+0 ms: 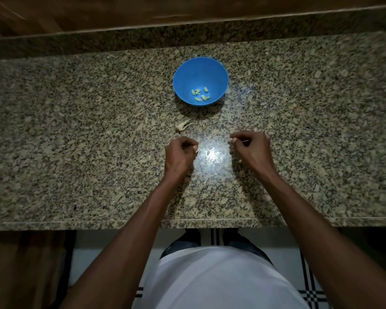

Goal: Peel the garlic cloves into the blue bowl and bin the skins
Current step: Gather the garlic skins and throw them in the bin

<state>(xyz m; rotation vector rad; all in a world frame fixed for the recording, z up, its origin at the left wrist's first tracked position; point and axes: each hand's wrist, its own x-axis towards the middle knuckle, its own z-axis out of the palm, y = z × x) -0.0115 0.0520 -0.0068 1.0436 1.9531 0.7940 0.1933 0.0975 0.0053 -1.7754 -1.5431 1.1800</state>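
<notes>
The blue bowl (201, 70) stands on the granite counter (76, 130), beyond my hands, with several peeled garlic cloves (200, 94) in its bottom. A small pile of pale garlic skins (183, 126) lies on the counter just in front of the bowl's left side. My left hand (180, 153) rests on the counter below that pile, fingers curled, with a small pale scrap at its fingertips. My right hand (251, 147) is to the right at the same depth, fingers curled, and pinches a thin pale sliver of skin. A bright glare spot lies between the two hands.
A raised granite ledge (187, 34) runs along the back of the counter, with a wooden surface behind it. The counter's front edge (98, 223) is near my body. Tiled floor (308, 275) shows below. No bin is in view.
</notes>
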